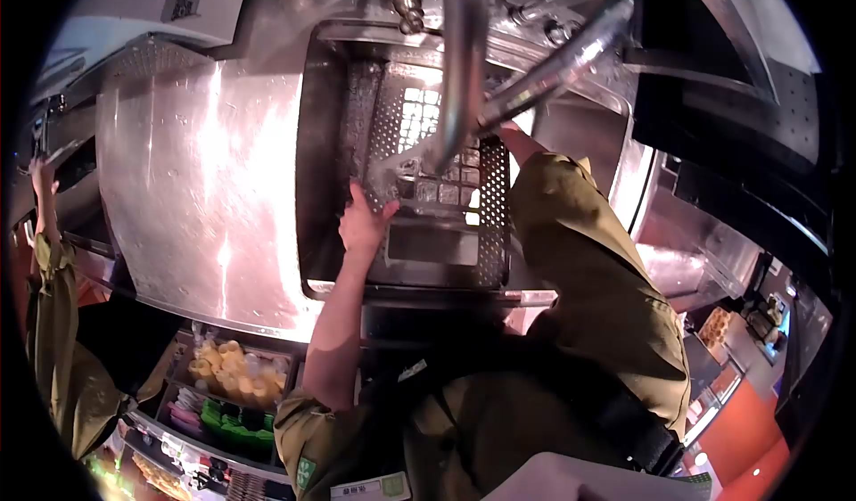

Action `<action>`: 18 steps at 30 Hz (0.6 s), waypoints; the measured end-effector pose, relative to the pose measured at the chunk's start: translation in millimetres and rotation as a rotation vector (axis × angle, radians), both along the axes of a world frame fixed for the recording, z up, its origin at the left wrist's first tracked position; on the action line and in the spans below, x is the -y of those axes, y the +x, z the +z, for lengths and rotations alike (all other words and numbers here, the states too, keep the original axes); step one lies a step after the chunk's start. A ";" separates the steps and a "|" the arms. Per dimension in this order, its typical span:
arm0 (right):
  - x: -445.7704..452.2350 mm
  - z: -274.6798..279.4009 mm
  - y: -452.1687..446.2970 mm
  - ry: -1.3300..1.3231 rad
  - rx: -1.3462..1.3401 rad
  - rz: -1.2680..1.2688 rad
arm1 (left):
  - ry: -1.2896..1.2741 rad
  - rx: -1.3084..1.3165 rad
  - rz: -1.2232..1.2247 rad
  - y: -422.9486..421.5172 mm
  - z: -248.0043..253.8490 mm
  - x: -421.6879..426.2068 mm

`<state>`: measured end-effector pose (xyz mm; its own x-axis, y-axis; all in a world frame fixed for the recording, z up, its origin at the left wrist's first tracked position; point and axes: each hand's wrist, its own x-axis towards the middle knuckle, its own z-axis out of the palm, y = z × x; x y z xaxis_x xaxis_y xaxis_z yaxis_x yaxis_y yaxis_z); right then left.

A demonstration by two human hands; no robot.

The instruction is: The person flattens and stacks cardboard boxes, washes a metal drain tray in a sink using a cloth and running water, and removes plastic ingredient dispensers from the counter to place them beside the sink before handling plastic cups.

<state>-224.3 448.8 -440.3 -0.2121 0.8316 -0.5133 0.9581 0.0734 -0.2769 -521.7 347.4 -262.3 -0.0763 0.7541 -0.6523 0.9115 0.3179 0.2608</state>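
Observation:
In the sink (319, 256) sits a metal basket (493, 225) with perforated sides and a grid-like bottom. My left hand (361, 223) is at its left side, thumb and forefinger apart, the other fingers curled at the edge as if gripping it. My right hand (517, 142) reaches to the basket's upper right, beside the end of a slanted metal pipe (562, 71); its fingers are mostly hidden behind the metal. A blurred upright faucet spout (459, 55) hangs over the basket, and water (406, 155) runs near its lower end.
A wet steel counter (178, 189) extends left of the sink. Below it, bins hold yellowish pieces (236, 372) and green items (236, 425). Another person's hand (45, 180) shows at the far left. A white box (160, 6) stands at the upper left.

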 end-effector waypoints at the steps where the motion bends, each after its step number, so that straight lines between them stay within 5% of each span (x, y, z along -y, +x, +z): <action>1: 11.6 13.9 6.4 -0.059 -0.025 0.049 | 0.015 0.015 0.003 0.2 -0.4 0.6; 4: 69.5 88.3 -42.9 -0.042 0.125 -0.263 | -0.033 -0.005 0.013 1.5 -0.4 -1.4; 5: 105.7 103.8 -52.7 0.177 0.113 -0.236 | -0.023 -0.003 0.011 0.3 -0.7 2.8; 9: 184.6 169.5 -77.2 0.168 0.079 -0.176 | -0.064 -0.002 0.021 6.3 -0.3 -0.2; 14: 94.7 53.7 -30.4 0.528 0.113 -0.109 | -0.085 -0.006 0.002 7.0 -1.1 -3.6; 16: 28.2 57.9 -21.3 0.089 0.137 -0.172 | -0.062 -0.022 0.003 5.8 -2.1 -3.3; 18: 2.6 35.1 -29.4 0.061 0.208 -0.131 | -0.035 -0.039 0.013 4.8 -6.1 -4.4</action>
